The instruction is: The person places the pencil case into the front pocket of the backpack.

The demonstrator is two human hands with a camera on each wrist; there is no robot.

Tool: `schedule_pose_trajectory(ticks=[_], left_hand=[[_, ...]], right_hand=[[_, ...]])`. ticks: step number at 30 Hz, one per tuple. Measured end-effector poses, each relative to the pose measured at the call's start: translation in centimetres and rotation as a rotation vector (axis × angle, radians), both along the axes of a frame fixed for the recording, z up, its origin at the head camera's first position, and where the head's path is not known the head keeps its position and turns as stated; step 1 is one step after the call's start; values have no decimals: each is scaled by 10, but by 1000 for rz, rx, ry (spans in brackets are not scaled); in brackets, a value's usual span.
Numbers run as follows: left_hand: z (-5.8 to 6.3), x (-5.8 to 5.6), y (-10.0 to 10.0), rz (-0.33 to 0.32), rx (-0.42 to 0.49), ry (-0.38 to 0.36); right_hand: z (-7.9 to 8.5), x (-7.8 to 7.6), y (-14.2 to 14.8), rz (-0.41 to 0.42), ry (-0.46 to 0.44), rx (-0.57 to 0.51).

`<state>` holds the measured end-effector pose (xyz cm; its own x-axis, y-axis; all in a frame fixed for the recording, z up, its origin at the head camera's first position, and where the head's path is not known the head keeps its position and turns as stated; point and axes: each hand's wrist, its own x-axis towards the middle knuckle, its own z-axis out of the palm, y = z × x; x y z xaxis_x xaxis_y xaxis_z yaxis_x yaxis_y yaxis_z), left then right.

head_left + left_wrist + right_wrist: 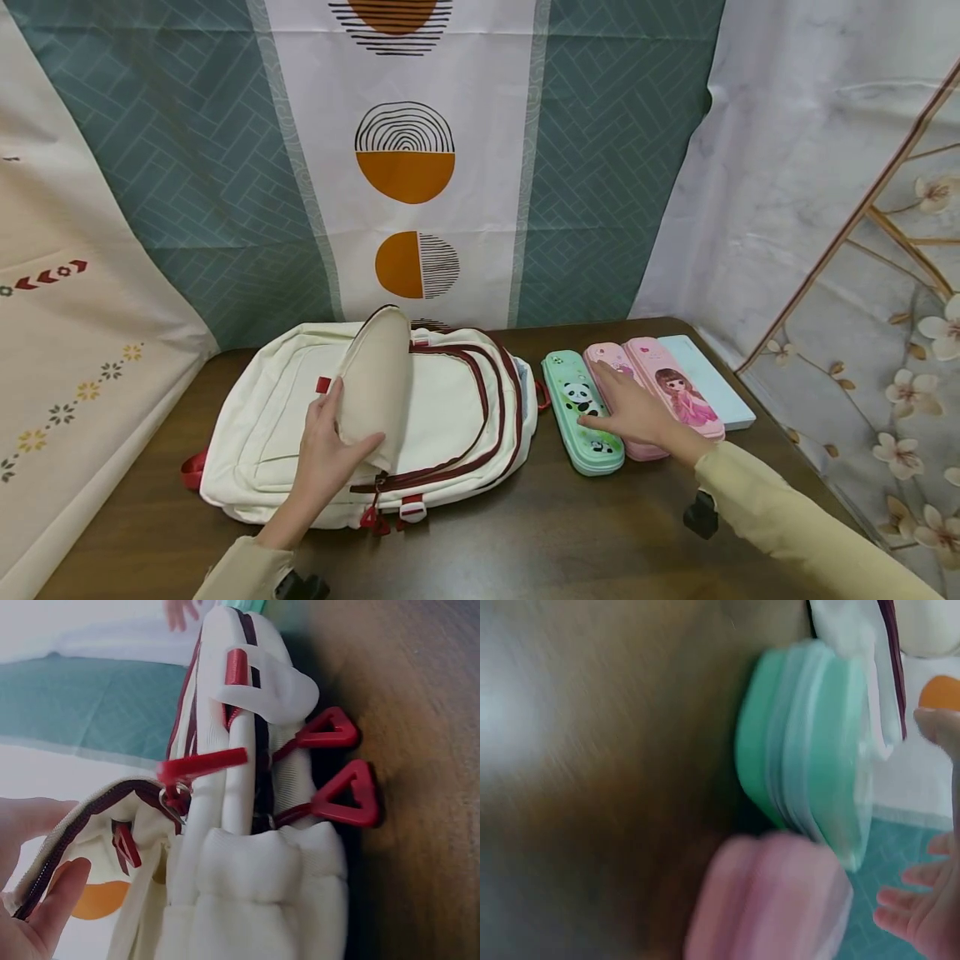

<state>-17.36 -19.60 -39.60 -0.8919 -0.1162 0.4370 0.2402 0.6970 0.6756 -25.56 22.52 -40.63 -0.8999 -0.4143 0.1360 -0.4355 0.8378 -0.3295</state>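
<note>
A white backpack (pixel 270 408) with dark red zips lies on its back on the table. My left hand (pixel 322 454) holds the raised front-pocket flap (pixel 378 379), thumb on one side of its zipped edge and fingers on the other. The flap's zip pull (pixel 126 844) shows in the left wrist view. My right hand (pixel 633 408) is spread over the pencil cases, fingers apart and holding nothing. Below its thumb is a mint green pencil case (pixel 576 390) with pandas. A pink case (pixel 609 357) lies partly hidden under the hand, beside another pink case (pixel 682 392) with a doll-like girl.
A flat pale blue box (pixel 712 383) lies right of the pink cases, near the table's right edge. Red triangular zip pulls (pixel 349 793) hang from the backpack's near side. Patterned cloths (pixel 615 167) hang behind the brown table (pixel 540 533) and at both sides.
</note>
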Motion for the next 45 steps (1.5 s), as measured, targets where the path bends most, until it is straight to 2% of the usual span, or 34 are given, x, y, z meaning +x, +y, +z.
schedule_pose_trajectory(ticks=[7,14,17,26,35,45], left_hand=[[-8,3,-4,23,50,-39],[-14,5,-7,39,53,-68],[-15,4,-8,34,56,-75],[-18,5,-11,43,71,-110],[-19,5,-11,73,95,-234],[-16,5,-9,101,75,-329]], right_hand=[[-14,21,-13,-117,-53,-131],[-23,35,-20,-173,-94,-115],[-24,38,-22,-187,-108,-118],[-27,45,-23,-192,-73,-143],[-30,52,-25,-245,-65,-168],[-28,52,-27,-284,-129,-152]])
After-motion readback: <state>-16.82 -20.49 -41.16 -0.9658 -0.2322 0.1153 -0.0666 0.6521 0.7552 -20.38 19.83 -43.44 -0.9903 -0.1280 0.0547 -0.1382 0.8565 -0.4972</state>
